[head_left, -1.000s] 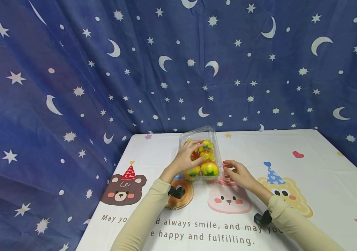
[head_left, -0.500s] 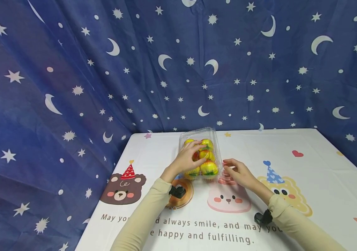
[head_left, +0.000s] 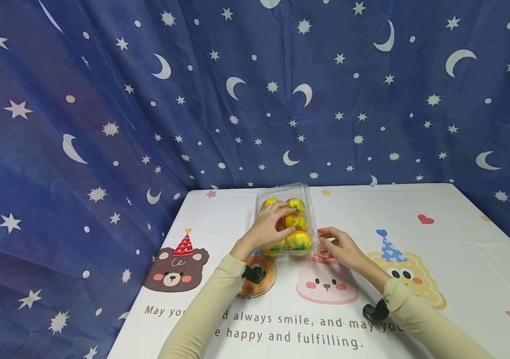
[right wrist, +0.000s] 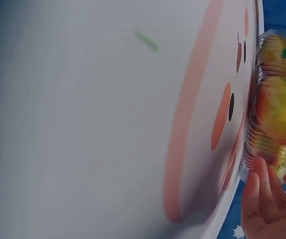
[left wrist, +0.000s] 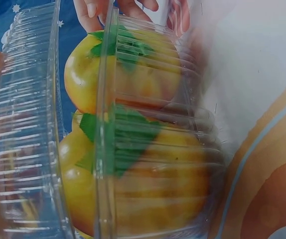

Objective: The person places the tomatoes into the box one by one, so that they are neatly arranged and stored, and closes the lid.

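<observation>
A clear plastic clamshell box (head_left: pixel 281 191) sits near the back middle of the table, with several yellow-red fruits (head_left: pixel 298 240) inside, shaped like persimmons with green leafy caps. My left hand (head_left: pixel 265 230) lies over the box's left part, fingers spread and extended across its top. In the left wrist view the ribbed lid (left wrist: pixel 26 124) stands apart from the base's rim (left wrist: pixel 103 149), and fruits show through the gap. Beside the box's right wall is my right hand (head_left: pixel 343 248), its loosely bent fingertips right at the edge. The right wrist view shows its fingers (right wrist: pixel 263 191) against the ribbed side.
A white tablecloth (head_left: pixel 371 209) printed with cartoon animals, stars and lettering covers the table. Behind and to the left hangs a dark blue curtain (head_left: pixel 326 139) with moons and stars. Each wrist carries a small black camera, the left one (head_left: pixel 254 273) just below the cuff.
Hands and box keep nearly the same places. The box's far edge appears very slightly lower in the head view.
</observation>
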Demonstrator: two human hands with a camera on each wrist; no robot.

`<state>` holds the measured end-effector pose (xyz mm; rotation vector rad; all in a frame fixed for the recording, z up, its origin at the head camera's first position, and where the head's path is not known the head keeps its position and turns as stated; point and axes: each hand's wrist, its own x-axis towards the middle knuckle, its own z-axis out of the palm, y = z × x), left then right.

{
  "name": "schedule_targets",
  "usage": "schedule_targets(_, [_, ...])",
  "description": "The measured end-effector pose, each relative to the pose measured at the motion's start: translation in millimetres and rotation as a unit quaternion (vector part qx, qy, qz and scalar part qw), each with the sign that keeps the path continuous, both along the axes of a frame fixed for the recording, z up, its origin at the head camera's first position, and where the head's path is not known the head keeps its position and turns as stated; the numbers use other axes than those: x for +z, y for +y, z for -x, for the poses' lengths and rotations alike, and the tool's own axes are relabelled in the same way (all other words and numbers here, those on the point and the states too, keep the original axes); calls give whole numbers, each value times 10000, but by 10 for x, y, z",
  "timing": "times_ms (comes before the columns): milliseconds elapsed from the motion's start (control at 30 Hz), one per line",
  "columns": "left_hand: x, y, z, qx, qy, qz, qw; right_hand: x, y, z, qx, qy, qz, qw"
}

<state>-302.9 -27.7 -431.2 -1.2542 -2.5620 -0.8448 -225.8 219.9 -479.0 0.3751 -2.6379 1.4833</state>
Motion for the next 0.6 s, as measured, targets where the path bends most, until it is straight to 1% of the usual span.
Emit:
schedule_targets(233, [-16,8,12,11,67,49,10000,-19,-18,17,6,-203,83,9998])
schedule_targets(433, [-32,12,8,-38,38,43,10000,-20,-33,8,136,-268,191,9994])
schedule_targets(533, [-35,17,7,-43,57,82,9999,1,-41,-5,179,-258,172,9994])
schedule_targets(600, [-33,23,7,-51,95,93,9999,44,-57,-31,206,-248,184,9993])
